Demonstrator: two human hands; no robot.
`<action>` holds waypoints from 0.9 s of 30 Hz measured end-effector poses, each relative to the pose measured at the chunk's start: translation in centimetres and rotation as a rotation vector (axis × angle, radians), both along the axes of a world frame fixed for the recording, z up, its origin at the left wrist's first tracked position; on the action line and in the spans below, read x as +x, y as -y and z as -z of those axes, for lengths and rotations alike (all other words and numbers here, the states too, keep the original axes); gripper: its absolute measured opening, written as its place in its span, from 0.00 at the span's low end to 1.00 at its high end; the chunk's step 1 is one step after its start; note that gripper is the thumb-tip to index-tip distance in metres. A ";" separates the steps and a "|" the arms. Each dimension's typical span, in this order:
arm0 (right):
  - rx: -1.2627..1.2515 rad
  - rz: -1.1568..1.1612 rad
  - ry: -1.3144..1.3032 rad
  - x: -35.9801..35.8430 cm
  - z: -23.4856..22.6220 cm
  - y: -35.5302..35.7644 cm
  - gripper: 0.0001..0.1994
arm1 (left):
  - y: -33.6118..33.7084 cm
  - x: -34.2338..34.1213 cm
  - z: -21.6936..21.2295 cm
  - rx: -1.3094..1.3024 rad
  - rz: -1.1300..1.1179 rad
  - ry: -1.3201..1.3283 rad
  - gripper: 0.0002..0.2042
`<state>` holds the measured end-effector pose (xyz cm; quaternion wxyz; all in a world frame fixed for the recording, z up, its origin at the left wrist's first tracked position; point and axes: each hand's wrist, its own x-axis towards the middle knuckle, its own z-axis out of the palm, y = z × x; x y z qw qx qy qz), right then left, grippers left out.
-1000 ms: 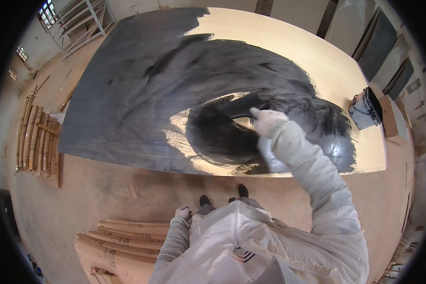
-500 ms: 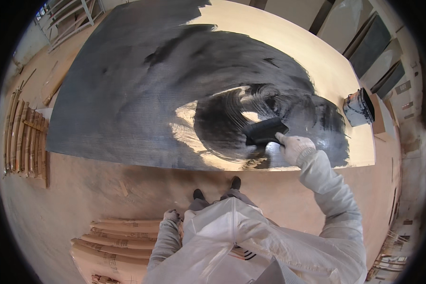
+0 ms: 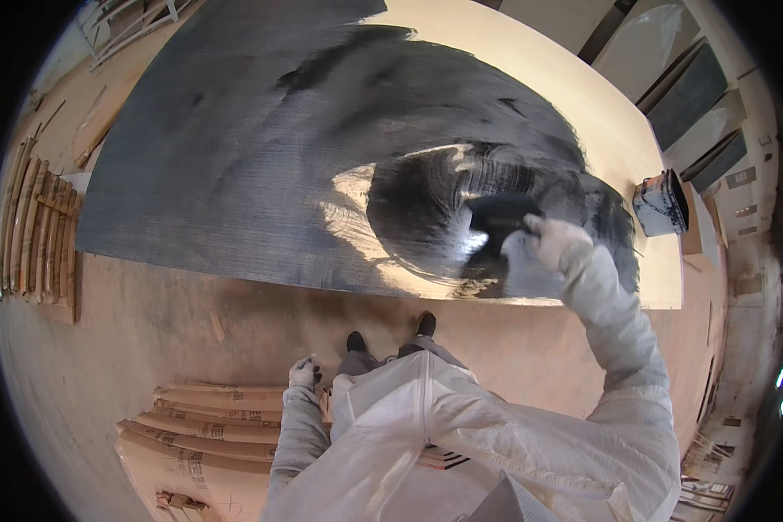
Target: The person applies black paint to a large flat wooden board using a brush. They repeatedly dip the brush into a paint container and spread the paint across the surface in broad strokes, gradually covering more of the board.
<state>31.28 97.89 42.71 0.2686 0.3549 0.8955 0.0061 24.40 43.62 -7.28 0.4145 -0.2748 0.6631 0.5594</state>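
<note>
My right hand (image 3: pixel 560 242), in a stained white glove, is closed round a wide black brush (image 3: pixel 501 214) and holds it on the board, blurred by motion. The large pale board (image 3: pixel 605 113) is mostly coated in dark, wet-looking paint (image 3: pixel 261 157). Curved streaks surround the brush, and a bare pale patch (image 3: pixel 346 188) shows to its left. My gloved left hand (image 3: pixel 304 372) hangs away from the board, its fingers loosely apart with nothing visible in them. The fingertips look stained dark.
A paint-smeared bucket (image 3: pixel 658 205) stands at the board's right end. Stacked cardboard (image 3: pixel 209 426) lies beside my left arm. More upright cardboard pieces (image 3: pixel 39 230) stand at the far left. Panels (image 3: pixel 683 96) lean at the far right. My shoes (image 3: pixel 425 324) are near the board's front edge.
My right hand and the brush have moved slightly right and away from me over the paint. My left hand has shifted a little left and forward. The whole view has also shifted slightly.
</note>
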 end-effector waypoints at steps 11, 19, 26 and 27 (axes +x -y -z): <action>0.031 0.053 -0.104 -6.6 2.5 -4.3 0.25 | 2.4 4.4 -0.9 -0.310 0.397 0.047 0.11; -0.104 -0.217 0.004 -10.9 1.1 -3.5 0.27 | 1.3 0.4 -0.6 -0.036 0.028 -0.024 0.16; -0.119 -0.317 -0.050 -15.0 1.1 7.0 0.29 | 2.4 3.8 -0.9 -0.119 0.024 0.043 0.14; -0.107 -0.330 -0.021 -15.0 1.2 8.0 0.29 | 2.6 4.4 -0.9 -0.131 0.019 0.063 0.13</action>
